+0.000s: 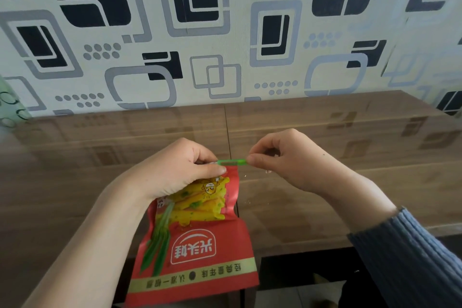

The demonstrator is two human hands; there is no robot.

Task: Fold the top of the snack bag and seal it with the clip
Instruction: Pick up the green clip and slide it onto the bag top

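Note:
A red snack bag [200, 240] with yellow and green print lies on the wooden table, its far end raised toward the wall. My left hand [180, 170] pinches that far, folded end between thumb and fingers. A slim green clip [231, 163] lies crosswise along the bag's top edge, its left end hidden under my left fingers. My right hand [285, 157] pinches the clip's right end between thumb and forefinger. The fold itself is mostly covered by my left hand.
The brown wooden table [350, 182] runs back to a wall with grey and black patterned wallpaper [225, 32]. A few small crumbs [246, 175] lie right of the bag. The table's front edge falls away to a dark gap at the lower right.

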